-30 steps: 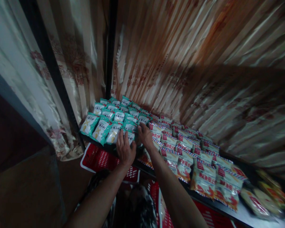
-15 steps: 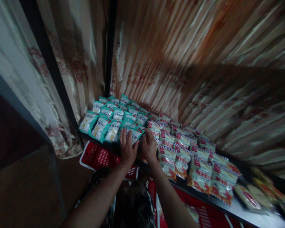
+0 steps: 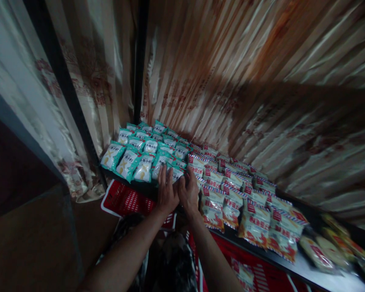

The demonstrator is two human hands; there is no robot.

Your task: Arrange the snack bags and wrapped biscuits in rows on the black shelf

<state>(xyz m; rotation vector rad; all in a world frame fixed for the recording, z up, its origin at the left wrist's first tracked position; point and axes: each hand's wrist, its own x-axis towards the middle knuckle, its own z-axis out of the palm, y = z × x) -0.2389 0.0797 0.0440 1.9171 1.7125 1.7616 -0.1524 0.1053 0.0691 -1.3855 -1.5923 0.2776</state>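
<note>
Rows of teal snack packets [image 3: 140,152] fill the left end of a dark shelf [image 3: 295,265], and red-and-white snack packets [image 3: 240,194] lie to their right. My left hand [image 3: 166,190] lies flat with its fingers stretched over the nearest teal packet [image 3: 175,173] at the shelf's front edge. My right hand [image 3: 189,190] sits beside it, fingers curved against the same packet and the first red-and-white one. Both forearms reach up from the bottom of the view.
A shiny striped curtain [image 3: 246,73] hangs behind the shelf and a black post [image 3: 139,61] stands in the corner. Red plastic baskets [image 3: 124,200] sit below the shelf. Yellowish packets [image 3: 334,247] lie at the shelf's far right end.
Both hands have drawn together at the front edge of the shelf. The right hand moved back from the packet rows, and the front teal packet now lies under both hands.
</note>
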